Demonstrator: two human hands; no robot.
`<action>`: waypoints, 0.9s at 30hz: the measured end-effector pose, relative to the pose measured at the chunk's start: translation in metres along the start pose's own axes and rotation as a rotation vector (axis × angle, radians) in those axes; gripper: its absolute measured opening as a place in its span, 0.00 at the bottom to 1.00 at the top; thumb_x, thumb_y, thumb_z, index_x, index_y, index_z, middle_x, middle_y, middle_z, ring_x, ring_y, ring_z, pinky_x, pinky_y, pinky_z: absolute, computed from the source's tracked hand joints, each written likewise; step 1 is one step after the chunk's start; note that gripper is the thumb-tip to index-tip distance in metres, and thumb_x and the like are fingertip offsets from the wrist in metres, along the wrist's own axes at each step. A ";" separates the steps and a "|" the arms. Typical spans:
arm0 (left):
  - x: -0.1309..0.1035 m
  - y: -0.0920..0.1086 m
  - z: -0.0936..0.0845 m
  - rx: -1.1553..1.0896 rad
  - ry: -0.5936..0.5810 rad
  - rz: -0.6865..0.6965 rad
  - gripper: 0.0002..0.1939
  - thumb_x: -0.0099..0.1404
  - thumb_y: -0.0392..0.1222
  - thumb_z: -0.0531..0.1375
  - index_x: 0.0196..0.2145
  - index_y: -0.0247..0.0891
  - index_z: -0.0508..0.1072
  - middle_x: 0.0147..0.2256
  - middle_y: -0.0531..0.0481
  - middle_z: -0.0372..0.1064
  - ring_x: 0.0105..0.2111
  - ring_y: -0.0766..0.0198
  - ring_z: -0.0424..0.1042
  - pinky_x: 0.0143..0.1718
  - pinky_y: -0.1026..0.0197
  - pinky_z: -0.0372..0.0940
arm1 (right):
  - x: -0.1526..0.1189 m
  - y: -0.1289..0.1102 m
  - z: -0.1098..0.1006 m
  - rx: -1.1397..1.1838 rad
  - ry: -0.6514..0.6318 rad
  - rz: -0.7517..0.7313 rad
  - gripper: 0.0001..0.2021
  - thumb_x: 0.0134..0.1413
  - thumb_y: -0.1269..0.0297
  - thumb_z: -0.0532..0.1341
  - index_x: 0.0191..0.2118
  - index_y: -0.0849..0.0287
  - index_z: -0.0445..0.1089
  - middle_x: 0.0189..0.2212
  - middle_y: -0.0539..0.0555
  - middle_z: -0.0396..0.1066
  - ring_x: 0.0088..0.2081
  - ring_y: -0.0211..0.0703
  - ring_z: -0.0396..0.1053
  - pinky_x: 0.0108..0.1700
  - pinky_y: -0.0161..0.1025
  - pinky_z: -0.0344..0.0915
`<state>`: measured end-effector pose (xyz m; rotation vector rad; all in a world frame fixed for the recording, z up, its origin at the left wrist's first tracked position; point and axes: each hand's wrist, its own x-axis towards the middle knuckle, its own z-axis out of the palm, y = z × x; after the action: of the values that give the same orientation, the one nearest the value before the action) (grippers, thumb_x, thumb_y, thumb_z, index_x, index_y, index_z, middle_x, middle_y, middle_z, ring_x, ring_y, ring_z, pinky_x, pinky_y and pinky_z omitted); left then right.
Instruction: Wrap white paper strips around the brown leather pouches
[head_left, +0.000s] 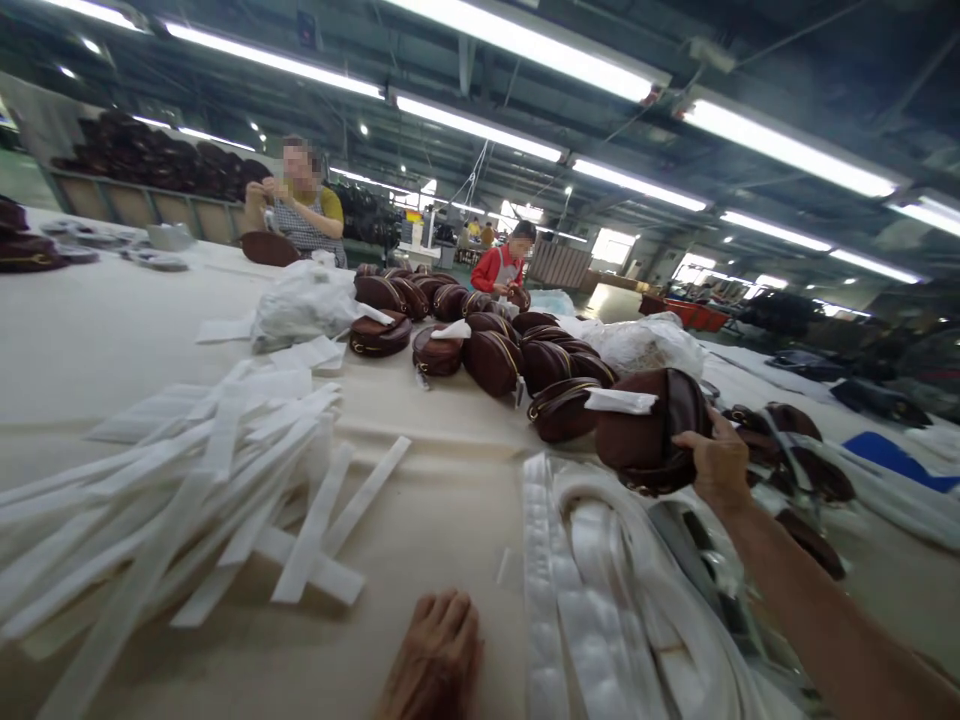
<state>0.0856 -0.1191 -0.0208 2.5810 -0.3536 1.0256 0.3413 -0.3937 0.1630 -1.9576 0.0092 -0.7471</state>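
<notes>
My right hand [721,462] grips a dark brown half-round zip pouch [637,440] by its right edge, thumb on the near face, holding it up at the right. A white strip [621,401] lies across the upper part of this pouch. Low in the middle, my left hand [442,645] is back-up at the tabletop with its fingers curled and together; nothing shows in it, and its palm side is hidden. Just beyond the held pouch, another brown zip pouch [564,408] stands at the near end of rows of similar pouches [491,360].
Loose white foam strips [225,480] spread over the left of the table [420,520]. A coil of wide white strip [615,580] sits at front right. Clear plastic bags [300,305] flank the pouches. Two co-workers, one in checked apron [300,215] and one in red [491,268], work across the table.
</notes>
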 end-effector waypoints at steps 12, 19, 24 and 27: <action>0.023 0.028 -0.165 0.154 0.186 0.152 0.14 0.65 0.35 0.56 0.49 0.31 0.66 0.47 0.39 0.65 0.52 0.51 0.62 0.54 0.47 0.57 | -0.193 -0.095 -0.003 0.342 -1.305 -0.936 0.23 0.57 0.69 0.52 0.58 0.56 0.60 0.47 0.57 0.71 0.45 0.42 0.70 0.45 0.35 0.67; 0.009 0.015 -0.163 0.205 -0.004 0.023 0.11 0.69 0.39 0.50 0.45 0.32 0.65 0.39 0.42 0.67 0.40 0.56 0.65 0.39 0.54 0.62 | -0.247 -0.110 0.017 0.061 -0.894 -1.170 0.13 0.55 0.71 0.54 0.46 0.62 0.68 0.46 0.63 0.66 0.49 0.51 0.63 0.50 0.48 0.62; 0.022 0.009 -0.155 0.264 -0.180 -0.095 0.07 0.66 0.43 0.56 0.39 0.38 0.67 0.34 0.48 0.67 0.34 0.57 0.65 0.35 0.56 0.62 | -0.256 -0.096 0.019 -0.101 -0.710 -1.125 0.11 0.62 0.60 0.53 0.43 0.61 0.66 0.37 0.59 0.68 0.41 0.49 0.65 0.43 0.46 0.62; 0.026 0.003 -0.152 0.268 -0.190 -0.250 0.07 0.63 0.43 0.60 0.33 0.38 0.66 0.31 0.51 0.67 0.32 0.59 0.66 0.34 0.58 0.63 | -0.256 -0.090 0.031 -0.084 -0.670 -1.020 0.14 0.64 0.56 0.51 0.43 0.60 0.65 0.33 0.55 0.69 0.35 0.45 0.66 0.38 0.42 0.63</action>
<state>0.0093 -0.0640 0.1017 2.8773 0.0691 0.7873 0.1229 -0.2428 0.0992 -2.1491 -1.4562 -0.6531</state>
